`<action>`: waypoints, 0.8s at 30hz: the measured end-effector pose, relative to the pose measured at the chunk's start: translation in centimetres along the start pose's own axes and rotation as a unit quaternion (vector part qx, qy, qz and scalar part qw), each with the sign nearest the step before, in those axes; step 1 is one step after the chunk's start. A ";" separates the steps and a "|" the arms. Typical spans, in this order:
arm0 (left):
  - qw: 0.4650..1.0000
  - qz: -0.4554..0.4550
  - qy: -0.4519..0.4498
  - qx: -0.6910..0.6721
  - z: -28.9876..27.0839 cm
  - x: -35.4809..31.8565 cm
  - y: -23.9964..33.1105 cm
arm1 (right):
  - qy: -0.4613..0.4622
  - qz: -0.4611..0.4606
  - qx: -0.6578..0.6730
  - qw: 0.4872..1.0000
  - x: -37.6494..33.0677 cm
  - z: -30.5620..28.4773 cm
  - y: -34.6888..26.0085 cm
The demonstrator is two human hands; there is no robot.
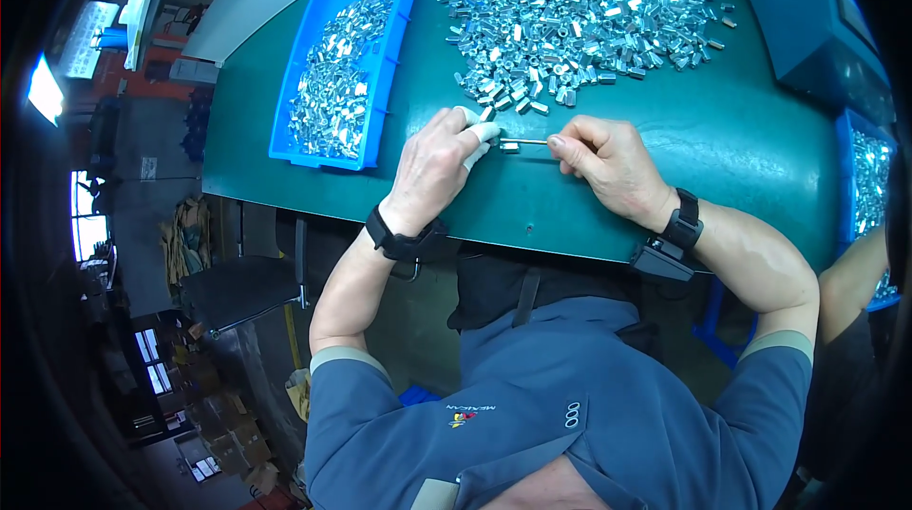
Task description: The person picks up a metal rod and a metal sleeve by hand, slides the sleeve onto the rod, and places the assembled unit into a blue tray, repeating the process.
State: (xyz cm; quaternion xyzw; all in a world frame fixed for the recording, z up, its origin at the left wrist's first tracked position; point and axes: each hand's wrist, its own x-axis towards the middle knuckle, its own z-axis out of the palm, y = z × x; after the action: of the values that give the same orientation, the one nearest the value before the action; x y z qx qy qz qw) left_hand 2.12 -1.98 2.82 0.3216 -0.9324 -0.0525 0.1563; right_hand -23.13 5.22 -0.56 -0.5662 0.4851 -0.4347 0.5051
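White covers sit on some fingertips of my left hand (435,160), whose fingers pinch a small shiny metal hex spacer (487,115) at the edge of the pile. My right hand (611,160) is closed on a thin metal rod (527,141), held level over the green table. The rod points left, its far end by my left fingertips; whether it touches a part there is hidden. Just under the rod lies another metal spacer (510,147). Beyond both hands spreads a large heap of loose metal spacers (579,11).
To the left stands a blue tray (382,97) part filled with similar pieces. A blue-green machine housing (807,21) takes up the table's far right. At the right rim, another blue tray (845,168) holds metal parts, with another person's arm (853,282) beside it.
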 end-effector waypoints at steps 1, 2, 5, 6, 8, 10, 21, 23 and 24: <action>0.999 -0.007 0.025 -0.023 -0.1 0.2 0.4 | 0.002 -0.002 -0.011 1.000 0.0 0.0 0.1; 0.999 -0.005 0.023 -0.025 -0.1 0.1 0.4 | 0.004 0.000 -0.010 1.000 0.0 0.0 0.1; 0.994 -0.035 0.050 -0.086 -0.2 -0.4 0.6 | -0.001 -0.005 -0.016 1.000 0.0 0.1 0.1; 0.993 -0.048 0.040 -0.105 -0.2 -0.4 0.9 | -0.001 -0.011 -0.026 1.000 0.0 0.0 0.1; 0.990 -0.061 0.032 -0.123 -0.3 -0.3 1.3 | -0.001 -0.016 -0.037 0.999 0.0 -0.1 0.1; 0.993 -0.033 0.038 -0.105 -0.5 -0.1 1.6 | 0.001 -0.007 -0.055 0.998 0.0 -0.1 0.0; 0.995 0.012 0.058 -0.077 -0.3 0.8 2.8 | 0.009 -0.043 -0.074 0.996 -0.2 0.0 -0.2; 0.995 0.011 0.056 -0.078 -0.1 1.1 3.1 | 0.003 -0.040 -0.082 0.996 -0.1 -0.1 -0.1; 0.993 0.019 0.059 -0.100 -0.2 1.3 3.6 | -0.015 -0.050 -0.093 0.994 -0.1 -0.1 0.0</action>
State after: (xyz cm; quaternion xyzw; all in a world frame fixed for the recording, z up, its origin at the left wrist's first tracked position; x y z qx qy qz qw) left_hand -0.90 0.07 4.05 0.2891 -0.9176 -0.1231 0.2437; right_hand -23.23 5.31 -0.52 -0.6407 0.4868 -0.4038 0.4353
